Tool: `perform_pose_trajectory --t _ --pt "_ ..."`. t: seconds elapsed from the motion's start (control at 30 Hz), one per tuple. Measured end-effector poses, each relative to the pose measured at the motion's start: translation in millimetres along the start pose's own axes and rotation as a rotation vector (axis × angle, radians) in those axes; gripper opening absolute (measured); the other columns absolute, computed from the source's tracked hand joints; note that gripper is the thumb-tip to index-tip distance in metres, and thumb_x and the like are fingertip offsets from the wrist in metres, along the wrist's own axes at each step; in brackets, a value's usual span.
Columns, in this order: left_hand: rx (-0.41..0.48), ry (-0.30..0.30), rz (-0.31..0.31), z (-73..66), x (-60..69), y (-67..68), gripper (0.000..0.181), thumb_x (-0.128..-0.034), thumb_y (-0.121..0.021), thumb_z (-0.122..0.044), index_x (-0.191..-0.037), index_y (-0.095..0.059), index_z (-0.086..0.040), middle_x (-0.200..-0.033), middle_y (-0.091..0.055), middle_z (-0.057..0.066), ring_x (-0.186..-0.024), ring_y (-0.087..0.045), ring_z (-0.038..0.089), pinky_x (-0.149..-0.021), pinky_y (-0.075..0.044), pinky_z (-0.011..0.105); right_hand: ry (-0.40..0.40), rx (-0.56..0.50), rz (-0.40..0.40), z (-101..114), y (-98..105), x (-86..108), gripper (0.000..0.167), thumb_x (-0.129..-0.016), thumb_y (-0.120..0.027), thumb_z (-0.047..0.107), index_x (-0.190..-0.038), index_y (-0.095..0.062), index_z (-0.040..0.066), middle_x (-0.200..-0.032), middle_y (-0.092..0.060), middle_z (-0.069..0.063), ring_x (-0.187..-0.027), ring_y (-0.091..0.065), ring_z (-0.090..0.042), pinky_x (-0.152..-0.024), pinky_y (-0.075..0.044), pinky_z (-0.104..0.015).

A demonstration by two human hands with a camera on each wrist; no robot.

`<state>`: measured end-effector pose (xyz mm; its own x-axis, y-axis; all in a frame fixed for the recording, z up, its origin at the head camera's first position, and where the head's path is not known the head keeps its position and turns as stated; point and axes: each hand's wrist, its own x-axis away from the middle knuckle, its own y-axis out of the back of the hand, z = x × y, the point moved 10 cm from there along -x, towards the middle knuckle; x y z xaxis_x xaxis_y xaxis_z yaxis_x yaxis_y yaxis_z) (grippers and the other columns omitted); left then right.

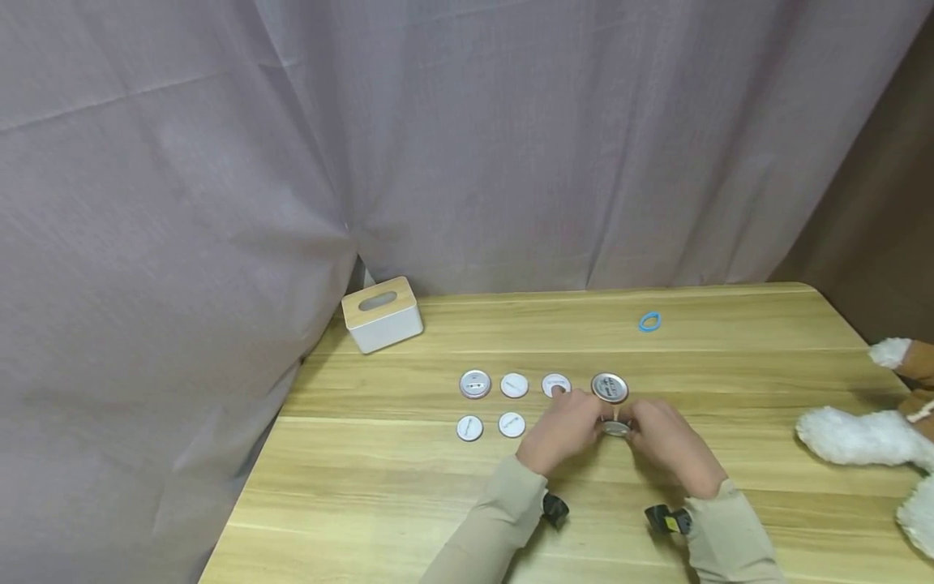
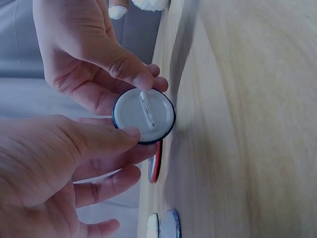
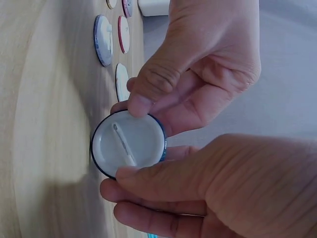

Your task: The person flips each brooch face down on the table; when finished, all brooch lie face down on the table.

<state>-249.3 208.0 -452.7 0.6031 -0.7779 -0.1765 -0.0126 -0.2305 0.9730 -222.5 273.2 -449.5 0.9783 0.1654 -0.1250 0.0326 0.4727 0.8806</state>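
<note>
Both hands pinch one round pin badge between thumb and fingers, holding it at opposite edges. My left hand has its thumb on the left rim; my right hand grips the right rim. In the left wrist view the badge turns its pale back and metal safety pin to the camera, tilted up from the wooden table. The right wrist view also shows the back of the badge, with a dark blue edge; its front is hidden. Just beyond the hands lies a larger silver badge.
Several badges lie pin side up to the left, among them a silver one and a white one. Another badge is partly covered by the left hand. A tissue box, blue ring and plush toy stand around.
</note>
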Motion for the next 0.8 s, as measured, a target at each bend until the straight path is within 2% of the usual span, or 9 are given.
perform_pose_trajectory --t 0.2,0.43,0.57,0.67,0.8 --pt "-0.009 0.018 0.000 3.6 0.5 -3.4 0.016 -0.0887 -0.074 -0.015 -0.076 -0.071 -0.024 -0.072 -0.065 -0.011 -0.065 -0.053 0.005 -0.071 -0.039 0.028 -0.001 -0.017 -0.017 2 -2 -1.5 0.020 -0.080 -0.066 -0.009 -0.074 -0.065 0.010 -0.071 -0.059 0.002 -0.066 -0.052 -0.015 -0.062 -0.048 -0.039" --pt "0.005 0.065 -0.007 8.6 0.2 -5.8 0.013 -0.0864 -0.073 -0.010 -0.087 -0.073 -0.023 -0.076 -0.067 -0.009 -0.068 -0.056 0.007 -0.080 -0.046 0.038 -0.027 -0.009 -0.052 -2 -5 -5.3 0.017 -0.073 -0.068 -0.009 -0.077 -0.062 0.006 -0.070 -0.055 0.002 -0.066 -0.051 -0.017 -0.062 -0.046 -0.039" --pt "0.016 0.089 0.000 10.1 -1.6 -5.6 0.012 -0.0845 -0.073 -0.010 -0.085 -0.070 -0.022 -0.074 -0.065 -0.009 -0.069 -0.057 0.008 -0.080 -0.045 0.039 -0.047 -0.016 -0.074 -6 -3 -6.9 0.020 -0.069 -0.068 -0.009 -0.082 -0.060 0.004 -0.068 -0.051 0.003 -0.065 -0.049 -0.017 -0.060 -0.043 -0.038" --pt "0.011 0.100 0.015 10.4 -2.7 -5.9 0.013 -0.0823 -0.074 -0.010 -0.085 -0.069 -0.022 -0.074 -0.065 -0.009 -0.070 -0.057 0.009 -0.078 -0.043 0.038 -0.067 -0.019 -0.058 -9 -5 -8.4 0.020 -0.069 -0.067 -0.009 -0.083 -0.059 0.003 -0.068 -0.050 0.002 -0.064 -0.047 -0.018 -0.060 -0.041 -0.037" --pt "-0.021 0.109 0.036 10.1 -3.2 -9.1 0.012 -0.0820 -0.076 -0.012 -0.084 -0.070 -0.022 -0.083 -0.067 -0.008 -0.077 -0.060 0.011 -0.077 -0.044 0.038 -0.101 -0.020 -0.016 -14 -9 -8.8 0.018 -0.069 -0.068 -0.007 -0.083 -0.061 0.003 -0.070 -0.052 0.000 -0.066 -0.049 -0.020 -0.060 -0.042 -0.037"
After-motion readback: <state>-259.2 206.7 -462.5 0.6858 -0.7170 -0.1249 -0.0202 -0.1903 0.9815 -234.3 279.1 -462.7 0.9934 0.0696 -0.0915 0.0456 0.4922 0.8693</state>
